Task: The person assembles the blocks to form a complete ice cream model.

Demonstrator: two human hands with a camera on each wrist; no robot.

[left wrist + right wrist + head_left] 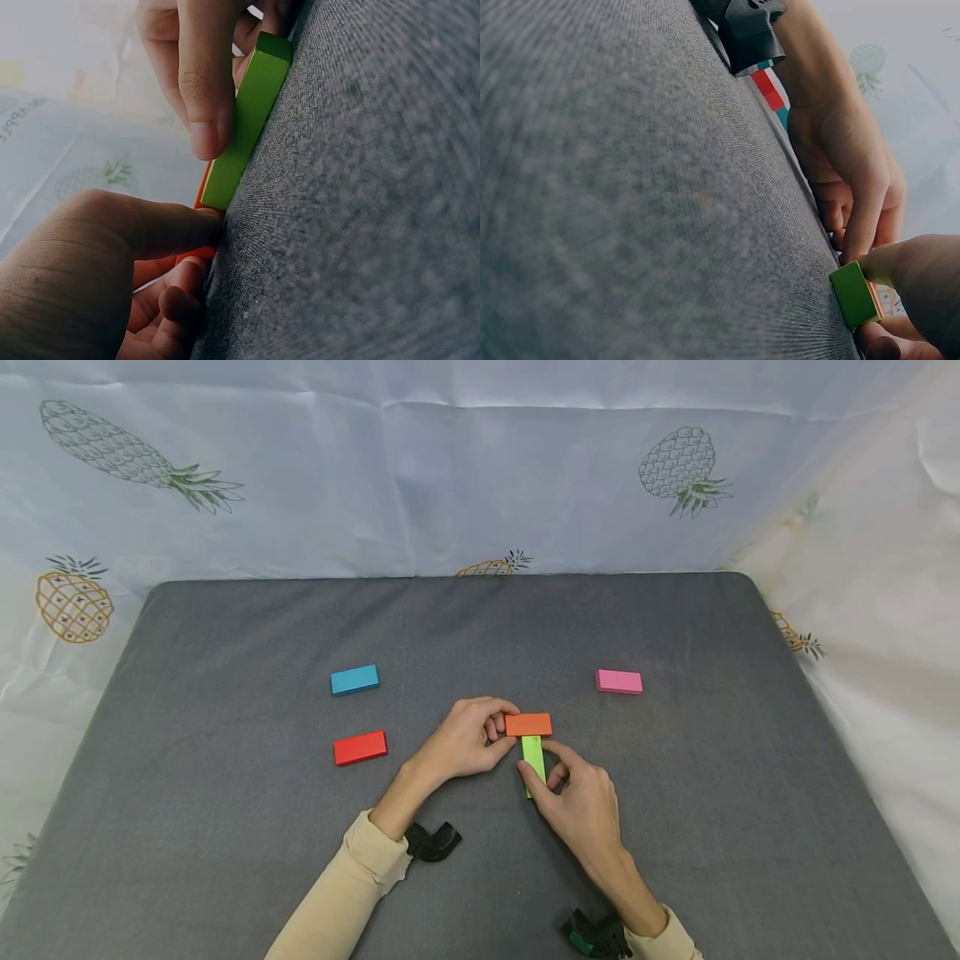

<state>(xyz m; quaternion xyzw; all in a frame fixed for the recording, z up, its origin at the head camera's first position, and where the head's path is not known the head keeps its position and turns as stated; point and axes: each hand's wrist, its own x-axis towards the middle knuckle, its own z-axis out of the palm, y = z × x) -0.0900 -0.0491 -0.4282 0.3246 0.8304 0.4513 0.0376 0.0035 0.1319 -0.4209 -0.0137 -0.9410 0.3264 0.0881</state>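
Observation:
An orange block (528,724) lies crosswise on the grey cloth, against the far end of a lime-green block (533,758), so the two form a T. My left hand (474,737) holds the orange block by its left end, thumb on the near side and index finger at the far corner. Thumb and index finger of my right hand (582,793) pinch the green block from both sides. In the left wrist view the green block (251,120) lies flat on the cloth, and fingers partly cover the orange one. The right wrist view shows the green block's near end (855,295).
On the left of the table (247,827) lie a blue block (355,680) and, nearer, a red block (361,748). A pink block (619,682) lies to the right, beyond the hands. Black wrist devices (433,842) sit by both sleeves. A pineapple-print curtain (420,468) hangs behind.

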